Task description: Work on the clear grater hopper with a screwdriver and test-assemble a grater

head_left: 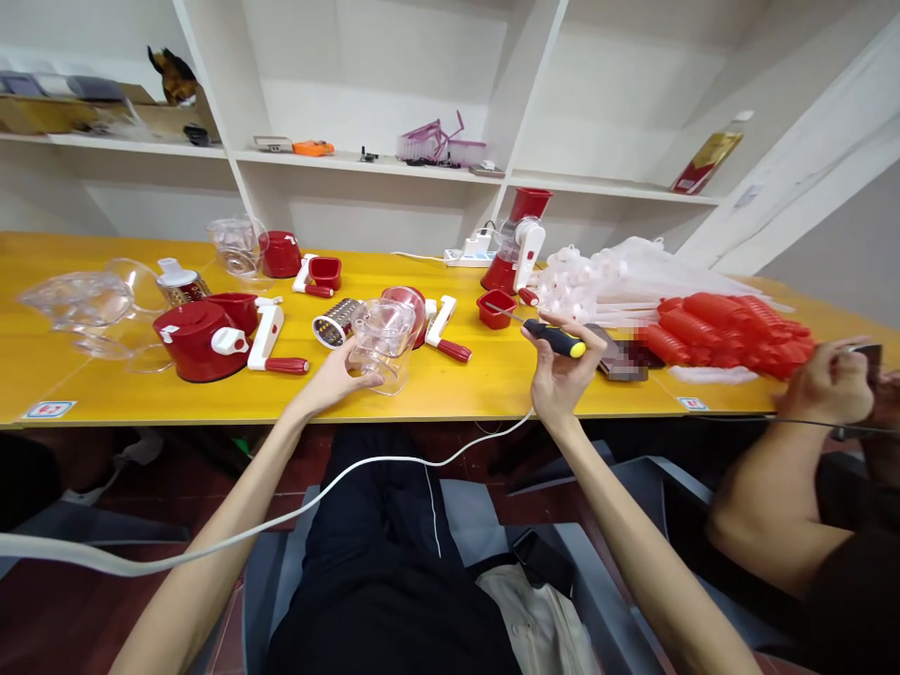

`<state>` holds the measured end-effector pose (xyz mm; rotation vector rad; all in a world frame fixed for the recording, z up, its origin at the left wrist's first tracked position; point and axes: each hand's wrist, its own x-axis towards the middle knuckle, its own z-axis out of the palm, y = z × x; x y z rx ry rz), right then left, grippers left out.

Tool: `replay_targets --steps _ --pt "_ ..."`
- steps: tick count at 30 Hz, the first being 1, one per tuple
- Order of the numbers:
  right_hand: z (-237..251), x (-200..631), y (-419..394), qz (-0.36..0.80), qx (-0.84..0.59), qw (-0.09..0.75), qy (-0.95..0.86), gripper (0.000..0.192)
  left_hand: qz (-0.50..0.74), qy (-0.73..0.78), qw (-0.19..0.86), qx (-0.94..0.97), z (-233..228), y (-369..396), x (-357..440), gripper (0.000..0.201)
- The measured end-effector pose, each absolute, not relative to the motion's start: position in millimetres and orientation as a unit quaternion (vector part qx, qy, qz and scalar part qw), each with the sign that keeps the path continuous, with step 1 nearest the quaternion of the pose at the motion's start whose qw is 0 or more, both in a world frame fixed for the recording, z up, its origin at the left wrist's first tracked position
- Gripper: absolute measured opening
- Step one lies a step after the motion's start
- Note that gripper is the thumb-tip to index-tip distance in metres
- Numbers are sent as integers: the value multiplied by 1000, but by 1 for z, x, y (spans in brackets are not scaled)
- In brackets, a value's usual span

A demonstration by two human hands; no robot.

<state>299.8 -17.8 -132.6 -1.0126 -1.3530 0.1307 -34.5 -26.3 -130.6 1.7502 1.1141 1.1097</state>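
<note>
My left hand [334, 380] is closed on a clear plastic grater housing [388, 339] near the table's front edge. Behind and beside that housing are a metal grater drum [338, 322] and a red base [408, 302]. A white crank with a red handle [450, 347] lies just to the right. In my right hand [562, 382] is a screwdriver [552, 336] with a black and yellow handle, its shaft pointing left over a small red cup [496, 311]. The screwdriver's tip is too small to make out clearly.
On the left stand more red bases [201, 339], clear housings [91, 300] and cranks [265, 337]. An assembled grater [518, 239] is at the back. Red ribbed parts [727, 333] and bagged white parts [619, 277] lie right, near another person's hand [833, 384]. A white cable [337, 478] crosses my lap.
</note>
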Motion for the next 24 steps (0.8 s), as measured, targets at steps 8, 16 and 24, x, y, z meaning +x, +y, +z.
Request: replay_targets --steps 8,16,24 --pt "-155 298 -24 41 -430 603 -671 67 443 449 337 699 -132 -29 -35 75" --pt "-154 305 -9 45 -479 495 -723 69 433 471 302 707 -130 -31 -32 67" --pt "-150 316 11 71 -492 342 -797 70 422 491 277 710 -128 -32 -30 69"
